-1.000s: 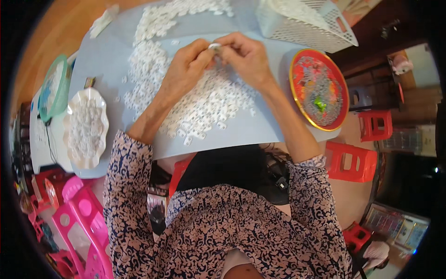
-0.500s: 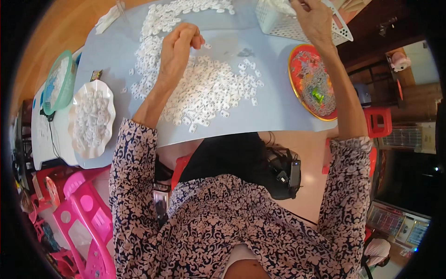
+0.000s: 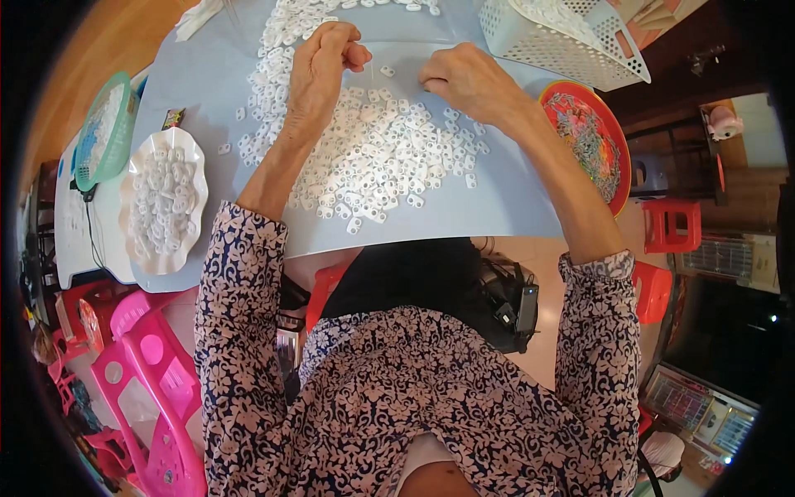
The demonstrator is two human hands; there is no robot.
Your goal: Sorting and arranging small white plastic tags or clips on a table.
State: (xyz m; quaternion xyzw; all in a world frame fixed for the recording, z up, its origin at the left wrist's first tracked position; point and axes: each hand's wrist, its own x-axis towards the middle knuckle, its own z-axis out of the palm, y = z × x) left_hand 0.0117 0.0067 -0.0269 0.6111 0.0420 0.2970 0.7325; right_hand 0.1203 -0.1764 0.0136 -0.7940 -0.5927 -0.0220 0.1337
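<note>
Both hands were mid-sort over the white pieces (image 3: pixel 373 157): left hand (image 3: pixel 319 70) pinched shut on one, right hand (image 3: pixel 468 79) curled with fingertips hidden, so a careful pick seemed next.

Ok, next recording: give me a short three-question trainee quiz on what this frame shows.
1. True or false: the scalloped white dish lies on the person's left of the light blue table.
2. Which container sits nearest the right hand? A) the green basket B) the white perforated basket C) the pink plastic frame
3. What lies heaped on the table under both hands?

Key
1. True.
2. B.
3. A pile of small white plastic pieces; the left hand is closed over its far edge, though whether it pinches a piece cannot be told.
</note>
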